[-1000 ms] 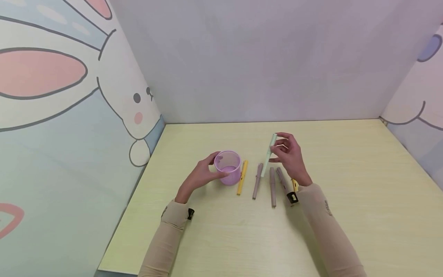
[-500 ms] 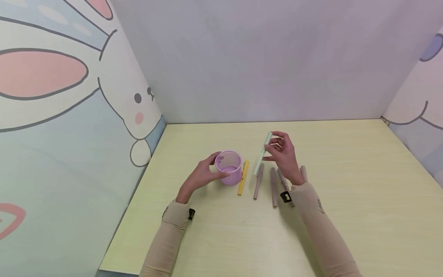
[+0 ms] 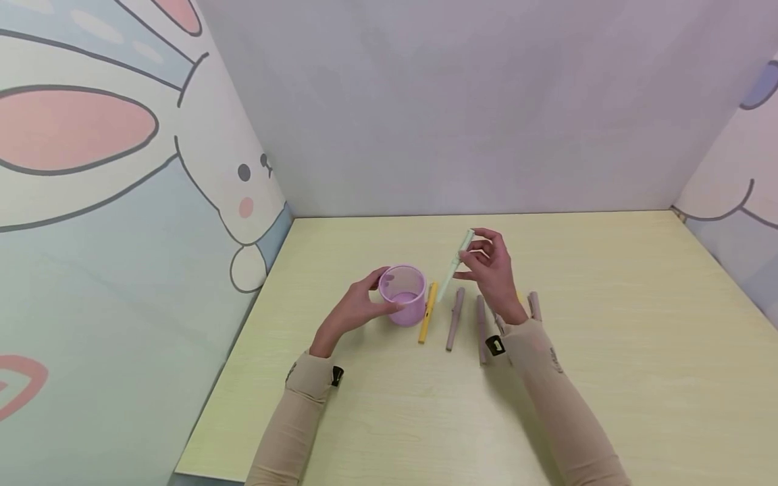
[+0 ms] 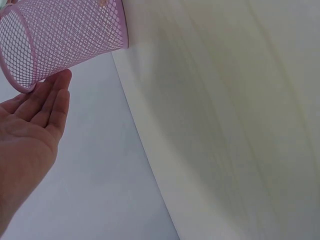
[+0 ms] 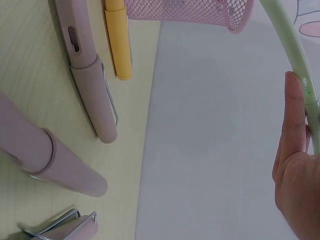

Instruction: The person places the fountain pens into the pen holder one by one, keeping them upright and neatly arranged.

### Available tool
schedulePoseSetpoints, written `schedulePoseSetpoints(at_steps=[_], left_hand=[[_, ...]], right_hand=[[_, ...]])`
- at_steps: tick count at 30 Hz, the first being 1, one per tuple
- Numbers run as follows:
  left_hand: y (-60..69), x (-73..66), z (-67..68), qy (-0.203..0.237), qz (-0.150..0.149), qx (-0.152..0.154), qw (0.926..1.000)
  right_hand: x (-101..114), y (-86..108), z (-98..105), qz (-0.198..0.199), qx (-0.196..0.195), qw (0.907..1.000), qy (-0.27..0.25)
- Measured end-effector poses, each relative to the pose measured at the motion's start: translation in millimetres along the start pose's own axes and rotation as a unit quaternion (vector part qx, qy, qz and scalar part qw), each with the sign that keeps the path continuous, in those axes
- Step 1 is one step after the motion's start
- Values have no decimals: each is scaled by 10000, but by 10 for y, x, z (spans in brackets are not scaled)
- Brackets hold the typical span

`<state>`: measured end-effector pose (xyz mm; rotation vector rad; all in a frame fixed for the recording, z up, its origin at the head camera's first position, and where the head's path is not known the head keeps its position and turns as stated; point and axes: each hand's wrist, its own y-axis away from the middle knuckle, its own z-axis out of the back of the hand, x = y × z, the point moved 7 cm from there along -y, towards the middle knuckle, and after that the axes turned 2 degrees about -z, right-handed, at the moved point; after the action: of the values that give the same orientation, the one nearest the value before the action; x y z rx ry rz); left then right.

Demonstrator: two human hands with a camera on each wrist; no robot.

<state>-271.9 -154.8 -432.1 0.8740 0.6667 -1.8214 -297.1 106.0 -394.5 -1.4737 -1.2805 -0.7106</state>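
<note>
A pink mesh pen holder (image 3: 410, 314) stands on the table, and my left hand (image 3: 354, 310) holds its side, thumb in front and fingers behind. In the left wrist view, fingertips touch the mesh wall (image 4: 80, 37) near the rim; the thumb is hidden there. My right hand (image 3: 495, 273) pinches a light green pen (image 3: 453, 269) by its upper part, tilted in the air to the right of the holder. Its lower end points down toward the holder and is apart from it. In the right wrist view the green pen (image 5: 289, 42) runs up past the holder's rim.
A yellow pen (image 3: 427, 314) lies close beside the holder. Several mauve pens, such as one mauve pen (image 3: 455, 320), lie in a row to its right, some partly hidden under my right wrist. A grey wall (image 3: 474, 115) closes off the table's back.
My right hand has moved left with the green pen, toward the pen holder, and the pen has tilted more. The left hand and the holder have stayed in place.
</note>
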Motion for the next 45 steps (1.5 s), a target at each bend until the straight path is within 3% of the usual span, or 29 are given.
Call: schedulePoseSetpoints(at_steps=[35, 45], left_hand=[[-4, 11, 8, 63, -86, 25, 9999], [-8, 22, 3, 15, 8, 21, 10000]], right_hand=[[-56, -47, -220, 420, -124, 9977, -515], [-104, -37, -309, 426, -102, 9988, -217]])
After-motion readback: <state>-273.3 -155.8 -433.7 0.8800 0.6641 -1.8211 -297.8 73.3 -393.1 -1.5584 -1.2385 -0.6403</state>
